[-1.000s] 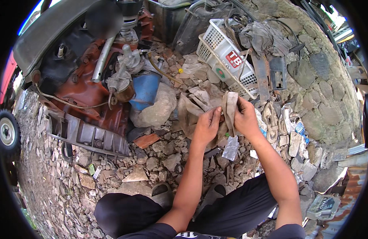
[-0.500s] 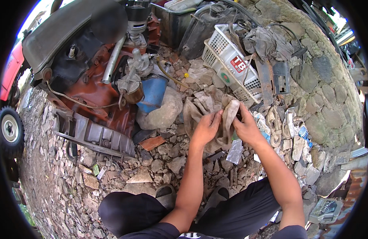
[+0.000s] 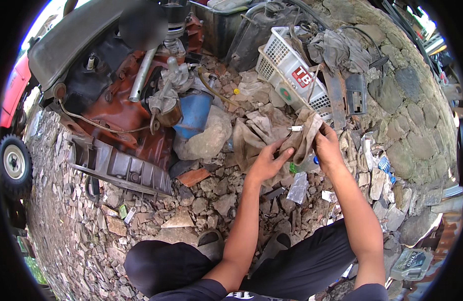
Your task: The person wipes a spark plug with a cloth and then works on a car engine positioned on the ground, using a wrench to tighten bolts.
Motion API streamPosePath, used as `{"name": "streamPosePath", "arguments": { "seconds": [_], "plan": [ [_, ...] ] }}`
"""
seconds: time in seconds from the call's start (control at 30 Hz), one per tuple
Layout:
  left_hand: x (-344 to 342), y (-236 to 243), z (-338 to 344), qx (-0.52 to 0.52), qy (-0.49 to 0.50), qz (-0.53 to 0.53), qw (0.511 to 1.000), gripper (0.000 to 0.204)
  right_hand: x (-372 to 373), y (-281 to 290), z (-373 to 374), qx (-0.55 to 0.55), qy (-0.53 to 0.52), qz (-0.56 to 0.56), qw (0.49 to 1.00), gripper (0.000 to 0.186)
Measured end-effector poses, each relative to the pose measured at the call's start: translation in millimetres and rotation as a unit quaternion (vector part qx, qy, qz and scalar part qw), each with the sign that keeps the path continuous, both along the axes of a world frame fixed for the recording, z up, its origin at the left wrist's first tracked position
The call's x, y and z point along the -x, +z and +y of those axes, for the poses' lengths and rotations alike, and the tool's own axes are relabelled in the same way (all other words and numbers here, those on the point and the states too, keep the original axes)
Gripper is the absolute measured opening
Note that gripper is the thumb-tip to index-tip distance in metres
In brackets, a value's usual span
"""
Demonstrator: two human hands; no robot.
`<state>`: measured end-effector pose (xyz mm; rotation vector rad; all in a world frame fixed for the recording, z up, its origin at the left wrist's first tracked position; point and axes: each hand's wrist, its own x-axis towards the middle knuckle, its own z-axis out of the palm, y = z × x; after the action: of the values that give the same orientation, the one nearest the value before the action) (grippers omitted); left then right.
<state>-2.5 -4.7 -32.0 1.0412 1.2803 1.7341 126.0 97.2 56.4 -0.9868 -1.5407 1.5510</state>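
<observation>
A dirty beige rag point(image 3: 259, 131) hangs between my two hands in front of the white crate. On its raised fold rests a spark plug point(image 3: 295, 128), white in the middle with a metal tip pointing left. My right hand point(image 3: 328, 149) grips the rag's right edge, thumb and fingers closed on the cloth. At the rag's lower side is my left hand point(image 3: 269, 161), its thumb along the cloth and its fingers partly hidden under it. Another spark plug point(image 3: 90, 62) stands upright in the engine at the left.
A reddish-brown engine block point(image 3: 111, 113) with a blue oil filter point(image 3: 193, 115) fills the left side. A white plastic crate point(image 3: 297, 75) leans at the back right, by a stone wall point(image 3: 392, 135). Loose rubble point(image 3: 191, 210) covers the ground. A red vehicle's wheel point(image 3: 15, 164) shows far left.
The rag, bunched between my fingertips before, is now opened out, and the spark plug shows on it. My right hand has moved to the right, and my left hand sits slightly further right.
</observation>
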Motion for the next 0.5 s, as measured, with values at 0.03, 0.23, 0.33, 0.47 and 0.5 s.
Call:
{"name": "streamPosePath", "arguments": {
  "seconds": [0.03,0.23,0.33,0.47,0.5],
  "plan": [
    [5,-11,-2,0.027,-0.026,0.018,0.999,0.043,1,1,-1,0.015,0.023,0.006,1.0,0.031],
    [3,-5,2,0.028,0.08,-0.185,0.979,0.031,-3,23,0,-0.154,0.152,-0.13,0.968,0.034],
    [-1,-4,5,0.003,0.072,-0.47,0.88,0.025,1,22,-3,-0.28,0.184,-0.168,0.927,0.041],
    [4,-12,3,0.047,0.007,-0.622,0.781,0.032,8,37,-15,-0.309,0.248,-0.219,0.892,0.045],
    [1,-9,5,0.048,0.016,-0.6,0.798,0.03,5,36,-10,-0.293,0.267,-0.218,0.892,0.044]
  ]
}}
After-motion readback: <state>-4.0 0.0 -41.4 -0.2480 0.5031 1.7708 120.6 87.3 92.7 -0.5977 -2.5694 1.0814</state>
